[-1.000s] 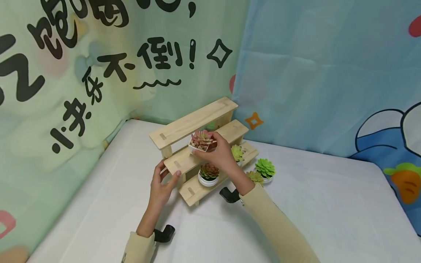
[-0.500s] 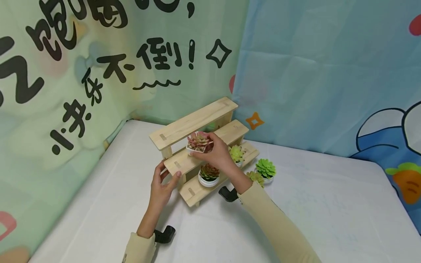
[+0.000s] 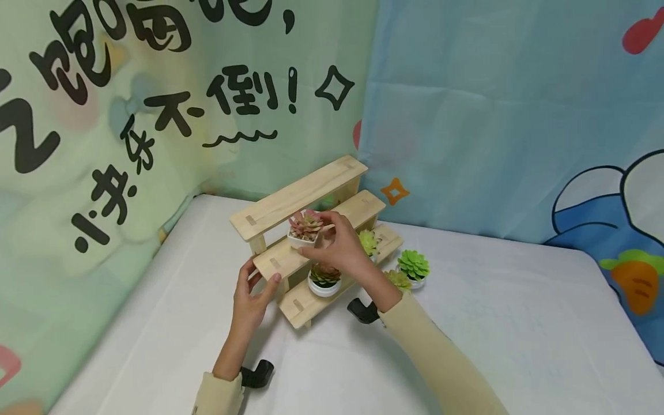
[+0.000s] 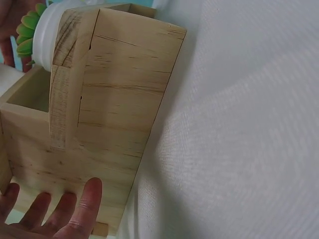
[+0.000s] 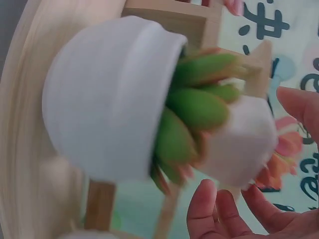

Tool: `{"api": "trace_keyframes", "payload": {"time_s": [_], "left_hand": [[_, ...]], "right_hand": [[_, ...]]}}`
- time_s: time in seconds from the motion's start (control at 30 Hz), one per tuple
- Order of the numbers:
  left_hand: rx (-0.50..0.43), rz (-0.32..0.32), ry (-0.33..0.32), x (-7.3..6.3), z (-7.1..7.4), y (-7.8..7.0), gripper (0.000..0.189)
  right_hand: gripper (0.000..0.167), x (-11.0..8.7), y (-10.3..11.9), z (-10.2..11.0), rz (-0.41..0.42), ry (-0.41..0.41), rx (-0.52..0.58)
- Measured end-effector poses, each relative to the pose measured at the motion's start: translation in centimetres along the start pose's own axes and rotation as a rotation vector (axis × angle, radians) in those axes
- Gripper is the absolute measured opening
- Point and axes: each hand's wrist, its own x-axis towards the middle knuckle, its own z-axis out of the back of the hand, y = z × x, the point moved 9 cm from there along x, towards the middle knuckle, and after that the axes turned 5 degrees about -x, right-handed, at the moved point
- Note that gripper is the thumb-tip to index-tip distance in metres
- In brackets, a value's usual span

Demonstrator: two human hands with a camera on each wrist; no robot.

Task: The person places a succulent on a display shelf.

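Observation:
A three-step wooden plant stand [image 3: 301, 199] stands on the white table. On its middle step sits a pink succulent [image 3: 306, 223] in a white angular pot [image 5: 244, 142]. My right hand [image 3: 344, 245] is spread around this pot; the right wrist view shows thumb and fingers parted, the thumb off the pot. My left hand [image 3: 251, 302] is at the stand's left end, thumb by the middle step's front corner. In the left wrist view its straight fingers [image 4: 87, 204] lie against the wooden side panel. A red-green succulent [image 3: 325, 279] in a round white pot sits on the lowest step.
A yellow-green succulent [image 3: 368, 242] stands further right on the lowest step. On the table right of the stand are a bright green succulent [image 3: 414, 265] and a dull green one [image 3: 397, 280], partly behind the right forearm. Printed cloth backdrops [image 3: 467, 144] rise behind.
The pink succulent moved slightly left and down onto the middle step. My right hand's thumb and fingers then parted from its pot. The left hand stays at the stand; the head view shifted slightly.

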Motion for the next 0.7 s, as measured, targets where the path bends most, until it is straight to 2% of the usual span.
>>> {"api": "trace_keyframes", "payload": {"time_s": [0.3, 0.43, 0.7], "left_hand": [[0.001, 0.039, 0.004, -0.4, -0.1, 0.0, 0.061], [-0.018, 0.054, 0.009, -0.6, -0.3, -0.2, 0.061], [-0.042, 0.06, 0.012, -1.1, -0.7, -0.6, 0.06]], "right_hand": [[0.067, -3.1, 1.2, 4.6, 0.071, -0.112, 0.032], [0.066, -4.4, 1.0, 6.8, 0.088, -0.169, 0.049], [0.062, -6.8, -1.2, 10.3, 0.02, -0.235, 0.066]]}}
